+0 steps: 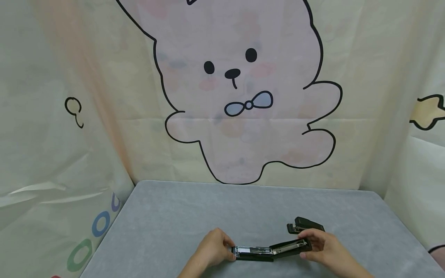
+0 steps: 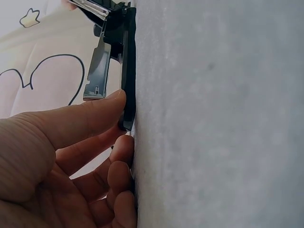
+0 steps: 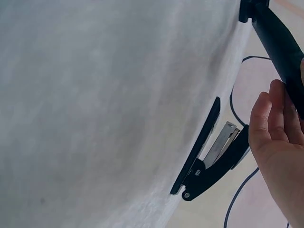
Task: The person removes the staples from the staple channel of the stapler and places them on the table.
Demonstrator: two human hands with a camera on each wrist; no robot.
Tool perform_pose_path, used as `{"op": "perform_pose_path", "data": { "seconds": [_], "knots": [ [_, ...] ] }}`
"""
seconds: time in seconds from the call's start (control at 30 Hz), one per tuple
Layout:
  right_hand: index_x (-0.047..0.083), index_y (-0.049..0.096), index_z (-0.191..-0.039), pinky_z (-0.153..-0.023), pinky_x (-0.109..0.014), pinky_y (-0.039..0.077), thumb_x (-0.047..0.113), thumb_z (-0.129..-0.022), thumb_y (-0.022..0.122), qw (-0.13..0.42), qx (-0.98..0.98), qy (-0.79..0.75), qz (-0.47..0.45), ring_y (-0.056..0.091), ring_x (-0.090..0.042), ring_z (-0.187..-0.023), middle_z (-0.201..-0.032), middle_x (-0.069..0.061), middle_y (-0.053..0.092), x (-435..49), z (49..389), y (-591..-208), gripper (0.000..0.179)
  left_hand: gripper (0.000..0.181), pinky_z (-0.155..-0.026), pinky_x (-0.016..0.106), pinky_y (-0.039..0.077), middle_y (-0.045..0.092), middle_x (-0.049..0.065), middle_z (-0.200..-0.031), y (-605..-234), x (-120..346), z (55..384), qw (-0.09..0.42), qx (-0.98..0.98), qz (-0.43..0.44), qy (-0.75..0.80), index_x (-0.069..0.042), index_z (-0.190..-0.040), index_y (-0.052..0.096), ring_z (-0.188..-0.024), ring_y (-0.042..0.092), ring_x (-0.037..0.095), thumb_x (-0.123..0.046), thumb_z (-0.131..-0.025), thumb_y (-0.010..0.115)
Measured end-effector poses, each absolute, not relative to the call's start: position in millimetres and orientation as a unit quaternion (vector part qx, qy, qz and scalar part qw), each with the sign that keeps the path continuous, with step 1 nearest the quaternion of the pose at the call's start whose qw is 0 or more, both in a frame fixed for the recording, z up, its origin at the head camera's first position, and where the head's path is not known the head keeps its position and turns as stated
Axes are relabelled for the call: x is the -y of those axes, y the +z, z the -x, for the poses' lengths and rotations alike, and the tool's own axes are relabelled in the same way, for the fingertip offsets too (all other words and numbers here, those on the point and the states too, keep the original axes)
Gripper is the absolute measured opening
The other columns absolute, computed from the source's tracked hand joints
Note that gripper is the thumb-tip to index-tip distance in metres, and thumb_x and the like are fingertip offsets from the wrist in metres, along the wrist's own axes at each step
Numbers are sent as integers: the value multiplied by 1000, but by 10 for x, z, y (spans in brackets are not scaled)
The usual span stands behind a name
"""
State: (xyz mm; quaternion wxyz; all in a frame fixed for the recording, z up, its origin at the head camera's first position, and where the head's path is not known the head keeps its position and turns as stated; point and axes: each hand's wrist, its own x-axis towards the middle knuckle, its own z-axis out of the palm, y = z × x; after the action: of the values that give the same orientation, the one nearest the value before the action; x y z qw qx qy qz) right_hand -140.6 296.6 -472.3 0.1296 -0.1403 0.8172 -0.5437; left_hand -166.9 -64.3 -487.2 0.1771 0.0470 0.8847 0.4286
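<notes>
A black stapler (image 1: 255, 258) lies swung wide apart on the table, its silver staple channel (image 2: 98, 69) exposed. My left hand (image 1: 213, 249) pinches the free end of its base between thumb and fingers; in the left wrist view the base (image 2: 128, 52) runs along the cloth. The raised top arm (image 3: 278, 45) slants up to the right, and my right hand (image 1: 326, 249) grips its end. Just behind the right hand sits a second black stapler (image 1: 307, 224). In the right wrist view this second stapler (image 3: 221, 166) rests on its base with its top tilted up.
Grey-blue cloth covers the table (image 1: 194, 212). A pale curtain (image 1: 354, 154) with a cartoon animal drawing hangs right behind the far edge, and more printed sheets (image 1: 41, 162) hang along the sides.
</notes>
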Motion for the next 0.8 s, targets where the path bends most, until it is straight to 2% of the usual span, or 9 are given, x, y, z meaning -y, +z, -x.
{"op": "perform_pose_path", "data": {
  "seconds": [0.17, 0.43, 0.6, 0.8],
  "knots": [
    [-8, 63, -127, -60, -31, 43, 12, -86, 85, 139, -831, -523, 127, 48, -10, -73, -109, -10, 62, -3016, 1426, -4743, 51, 23, -57, 34, 38, 63, 0, -63, -4881, 640, 1672, 174, -884, -48, 431, -8, -84, 82, -62, 52, 17, 1, -67, 95],
    [-8, 64, -125, -67, -29, 51, 8, -84, 86, 190, -822, -529, 91, 55, -14, -79, -110, -10, 66, -3096, 1460, -4790, 49, 23, -55, 32, 37, 63, 0, -62, -4874, 634, 1667, 172, -883, -53, 433, -7, -83, 82, -59, 52, 16, 2, -66, 94],
    [-9, 64, -123, -71, -30, 55, 5, -84, 86, 197, -816, -535, 96, 63, -15, -86, -110, -11, 70, -3122, 1467, -4822, 47, 23, -55, 32, 37, 63, 0, -62, -4869, 637, 1660, 172, -883, -54, 434, -8, -83, 82, -58, 51, 16, 2, -67, 94],
    [-9, 66, -119, -72, -28, 55, 7, -82, 88, 193, -820, -526, 119, 67, -11, -88, -109, -14, 72, -3146, 1490, -4860, 46, 23, -55, 32, 37, 63, -1, -62, -4881, 645, 1657, 169, -882, -57, 437, -8, -83, 81, -59, 51, 15, 2, -67, 95]
  ]
}}
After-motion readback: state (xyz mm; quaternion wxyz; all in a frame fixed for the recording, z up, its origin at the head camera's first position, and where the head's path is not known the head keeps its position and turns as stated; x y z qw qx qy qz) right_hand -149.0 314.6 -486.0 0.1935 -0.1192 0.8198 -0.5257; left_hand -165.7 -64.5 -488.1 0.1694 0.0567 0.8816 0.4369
